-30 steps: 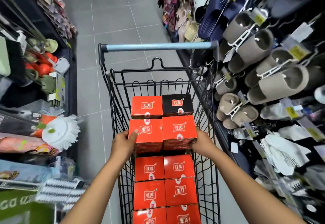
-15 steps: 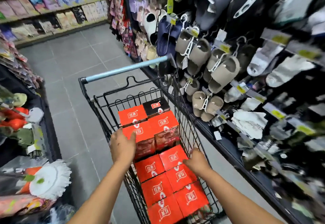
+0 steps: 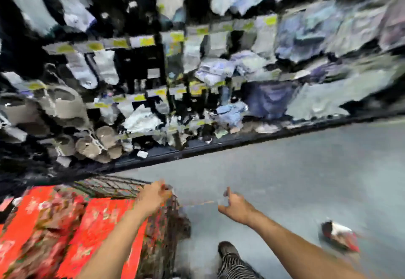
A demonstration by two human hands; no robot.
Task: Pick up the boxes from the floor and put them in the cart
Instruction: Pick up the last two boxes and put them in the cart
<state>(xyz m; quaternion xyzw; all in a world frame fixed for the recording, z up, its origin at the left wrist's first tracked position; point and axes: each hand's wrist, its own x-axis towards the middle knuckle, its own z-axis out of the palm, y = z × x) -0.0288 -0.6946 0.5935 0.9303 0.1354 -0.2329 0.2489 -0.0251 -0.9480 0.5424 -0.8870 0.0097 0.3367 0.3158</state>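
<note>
**Li:** Neither hand carries a box at this moment. The right hand [image 3: 235,207] hangs free over the floor [image 3: 285,169], its fingers loose and apart, with nothing between them. The left hand [image 3: 153,195] lies at the near corner of the cart [image 3: 114,187]. The picture is too smeared there, so I cannot tell if it curls over the wire or only touches it.

**Ana:** And where are the boxes?

**Li:** Many red boxes [image 3: 96,219] fill the cart, at about 8 o'clock in the view, up to the rim. One dark thing with red and white [image 3: 339,238] lies on the floor at about 4 o'clock, well apart from both hands. I judge it is a box to collect, but the blur hides its shape.

**Ana:** What can go wrong from here?

**Li:** Several things, I think. The whole view is smeared, so the head is probably turning, and a reach toward 4 o'clock may be badly aimed. The hand could then knock the box away instead of taking it. The person's foot [image 3: 228,250] at 6 o'clock stands just beside the cart, so a careless step may push it. If the left hand pulls on the corner, the cart may roll or swing toward the shelf [image 3: 241,141] at 12 o'clock and brush the hanging goods. The cart also looks full, so one more box on top may sit loose and slide off.
</note>
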